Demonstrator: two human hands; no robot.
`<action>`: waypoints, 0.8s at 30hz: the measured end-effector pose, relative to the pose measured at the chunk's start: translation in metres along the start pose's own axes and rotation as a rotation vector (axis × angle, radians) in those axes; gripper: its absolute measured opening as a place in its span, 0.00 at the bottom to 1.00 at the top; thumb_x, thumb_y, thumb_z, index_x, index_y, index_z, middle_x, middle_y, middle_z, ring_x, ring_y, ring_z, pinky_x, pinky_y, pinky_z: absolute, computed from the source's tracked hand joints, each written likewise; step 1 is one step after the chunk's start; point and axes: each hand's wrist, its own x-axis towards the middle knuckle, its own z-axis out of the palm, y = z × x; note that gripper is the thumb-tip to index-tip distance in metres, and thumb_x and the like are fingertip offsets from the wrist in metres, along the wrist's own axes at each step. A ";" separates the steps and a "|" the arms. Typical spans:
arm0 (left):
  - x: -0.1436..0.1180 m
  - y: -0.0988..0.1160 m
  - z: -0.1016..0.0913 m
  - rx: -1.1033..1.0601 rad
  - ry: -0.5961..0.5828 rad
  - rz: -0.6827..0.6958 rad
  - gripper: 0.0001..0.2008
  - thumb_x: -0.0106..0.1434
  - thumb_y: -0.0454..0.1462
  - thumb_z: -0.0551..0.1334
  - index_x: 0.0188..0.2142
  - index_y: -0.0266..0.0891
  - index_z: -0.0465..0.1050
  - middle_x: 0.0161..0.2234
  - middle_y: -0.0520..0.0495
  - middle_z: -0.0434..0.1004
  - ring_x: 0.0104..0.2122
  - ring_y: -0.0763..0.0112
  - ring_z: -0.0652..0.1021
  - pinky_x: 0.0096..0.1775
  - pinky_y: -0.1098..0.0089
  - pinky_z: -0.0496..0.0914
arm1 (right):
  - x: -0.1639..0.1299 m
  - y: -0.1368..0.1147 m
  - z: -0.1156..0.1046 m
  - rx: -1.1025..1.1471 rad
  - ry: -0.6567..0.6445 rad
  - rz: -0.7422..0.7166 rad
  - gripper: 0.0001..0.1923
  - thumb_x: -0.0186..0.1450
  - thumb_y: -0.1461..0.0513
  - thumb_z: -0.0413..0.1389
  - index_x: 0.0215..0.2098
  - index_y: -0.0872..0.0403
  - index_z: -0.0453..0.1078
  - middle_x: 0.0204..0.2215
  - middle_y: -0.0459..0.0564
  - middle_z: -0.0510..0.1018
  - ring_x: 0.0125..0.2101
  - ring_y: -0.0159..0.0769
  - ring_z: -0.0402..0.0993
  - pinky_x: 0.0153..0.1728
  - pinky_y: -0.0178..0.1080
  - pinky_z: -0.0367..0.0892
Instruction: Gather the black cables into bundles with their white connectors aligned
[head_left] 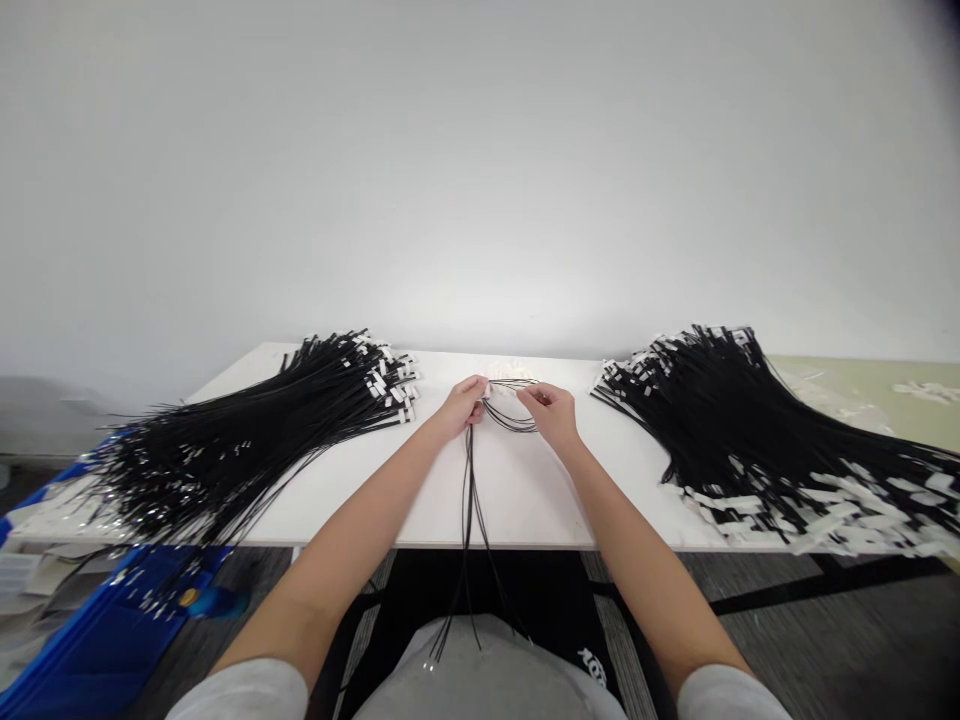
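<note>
Over the middle of the white table, my left hand [463, 405] is closed around a small bunch of black wires [470, 490], with something small and white at its fingertips. The wires hang from this hand over the table's front edge to my lap, their ends thin and shiny. Other lengths of wire [511, 427] curve between my two hands. My right hand [551, 412] is closed in a pinch where these wires reach it; its fingertips hide the exact grip. Just behind the hands lies a pile of small white connectors [511, 370].
A large heap of black wires [262, 430] with white connectors lies left on the white table [525, 510], overhanging its edge. Another heap [750, 420], white pieces at both ends, lies right. A blue bin [120, 625] stands lower left. Behind is a plain wall [480, 180].
</note>
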 end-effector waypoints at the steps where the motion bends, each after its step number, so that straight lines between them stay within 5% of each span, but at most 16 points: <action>1: 0.000 -0.001 0.000 0.017 -0.003 0.002 0.15 0.53 0.48 0.61 0.28 0.38 0.63 0.27 0.52 0.61 0.14 0.87 0.57 0.15 0.80 0.44 | 0.000 0.000 0.000 -0.008 -0.002 -0.015 0.12 0.54 0.54 0.54 0.21 0.55 0.69 0.17 0.42 0.66 0.18 0.25 0.54 0.20 0.32 0.53; 10: -0.002 -0.001 0.005 0.078 -0.060 -0.004 0.16 0.52 0.48 0.61 0.27 0.37 0.64 0.19 0.57 0.51 0.13 0.86 0.55 0.15 0.79 0.44 | -0.004 0.009 0.000 -0.374 -0.004 -0.352 0.11 0.61 0.55 0.49 0.33 0.49 0.73 0.29 0.46 0.74 0.22 0.27 0.62 0.27 0.32 0.57; 24: -0.003 -0.001 0.002 0.083 -0.124 -0.039 0.16 0.52 0.48 0.61 0.25 0.36 0.65 0.17 0.58 0.47 0.13 0.85 0.54 0.16 0.78 0.43 | -0.005 0.019 0.009 -0.599 -0.026 -0.439 0.15 0.66 0.55 0.44 0.35 0.48 0.72 0.30 0.46 0.75 0.25 0.27 0.66 0.23 0.32 0.51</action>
